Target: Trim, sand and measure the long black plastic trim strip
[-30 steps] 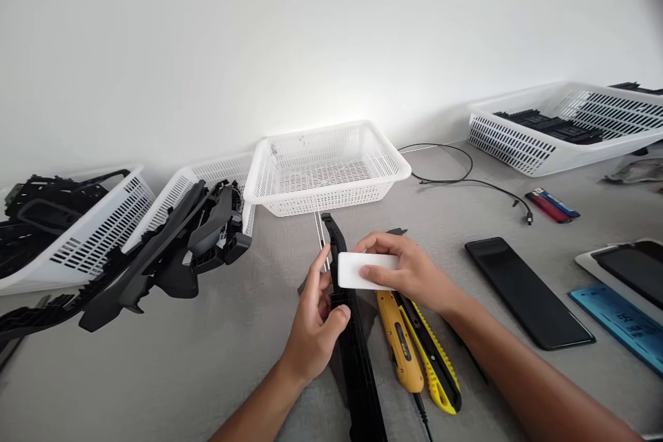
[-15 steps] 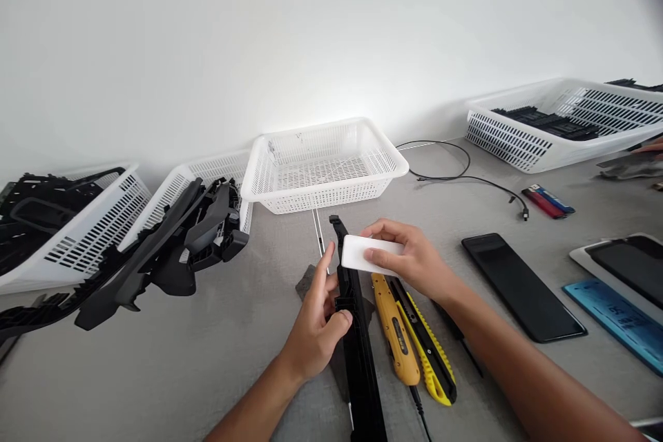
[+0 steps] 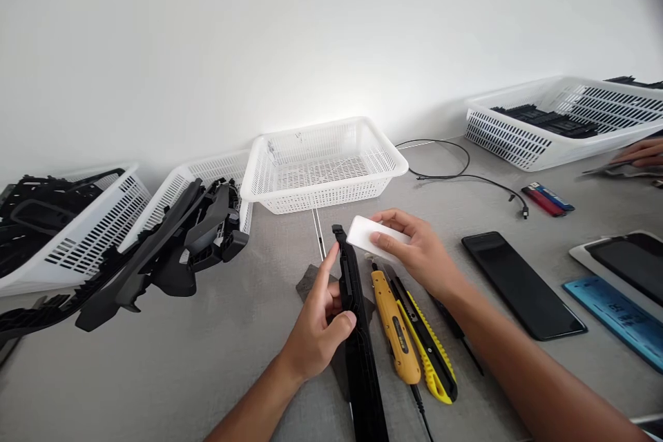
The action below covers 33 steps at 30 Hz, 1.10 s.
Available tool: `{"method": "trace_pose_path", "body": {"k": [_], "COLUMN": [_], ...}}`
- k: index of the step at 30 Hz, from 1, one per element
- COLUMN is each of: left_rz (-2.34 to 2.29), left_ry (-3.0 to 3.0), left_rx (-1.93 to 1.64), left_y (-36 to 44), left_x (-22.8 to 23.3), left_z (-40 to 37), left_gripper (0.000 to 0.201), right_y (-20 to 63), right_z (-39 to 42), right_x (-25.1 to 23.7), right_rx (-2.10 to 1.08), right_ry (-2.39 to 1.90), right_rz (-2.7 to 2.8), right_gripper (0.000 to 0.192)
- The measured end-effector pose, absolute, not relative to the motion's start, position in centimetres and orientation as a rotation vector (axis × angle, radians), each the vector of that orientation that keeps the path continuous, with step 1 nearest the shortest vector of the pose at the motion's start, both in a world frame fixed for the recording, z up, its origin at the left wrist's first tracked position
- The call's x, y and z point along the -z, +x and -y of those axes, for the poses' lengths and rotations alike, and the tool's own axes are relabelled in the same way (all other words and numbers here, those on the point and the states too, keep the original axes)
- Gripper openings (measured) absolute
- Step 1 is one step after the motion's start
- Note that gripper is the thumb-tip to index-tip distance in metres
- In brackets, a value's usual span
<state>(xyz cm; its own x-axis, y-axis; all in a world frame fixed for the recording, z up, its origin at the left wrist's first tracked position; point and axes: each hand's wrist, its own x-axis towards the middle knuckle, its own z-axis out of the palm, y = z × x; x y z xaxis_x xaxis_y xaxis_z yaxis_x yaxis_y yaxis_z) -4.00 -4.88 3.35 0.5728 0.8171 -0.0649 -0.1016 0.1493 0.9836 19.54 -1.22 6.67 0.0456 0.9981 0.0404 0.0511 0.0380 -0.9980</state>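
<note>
My left hand (image 3: 318,328) grips a long black plastic strip (image 3: 360,352) near its upper part; the strip runs from the table's near edge up to a tip just below the middle basket. My right hand (image 3: 419,252) holds a small white rectangular block (image 3: 365,235) against the strip's top right side. Two utility knives, one orange-yellow (image 3: 396,328) and one yellow and black (image 3: 429,352), lie side by side just right of the strip, under my right wrist. A grey cloth (image 3: 309,284) lies beneath the strip.
A white basket (image 3: 383,152) stands behind the strip. Two baskets with black plastic parts (image 3: 170,248) stand at left, another basket (image 3: 523,138) at far right. A black phone (image 3: 521,286), a tablet (image 3: 629,262), a blue ruler (image 3: 616,314), a cable (image 3: 466,179) and lighters (image 3: 549,200) lie right. Another person's hand (image 3: 639,152) is at the right edge.
My right hand has slid the white block up and to the right along the strip's top. The strip's tip has tilted slightly. Another person's hand has come into view at far right.
</note>
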Motion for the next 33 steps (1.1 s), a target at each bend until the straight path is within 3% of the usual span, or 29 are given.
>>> {"method": "trace_pose_path", "body": {"k": [33], "left_rz": [-0.767], "left_ry": [1.276], "left_rx": [-0.783], "left_y": [-3.9], "left_x": [-3.05], "left_z": [4.89], "left_gripper": [0.1], "right_y": [19.97], "right_z": [1.25], "right_x": [-6.84], "right_rx": [-1.238], "right_ry": [-1.192], "right_rz": [1.455], "right_gripper": [0.029]}}
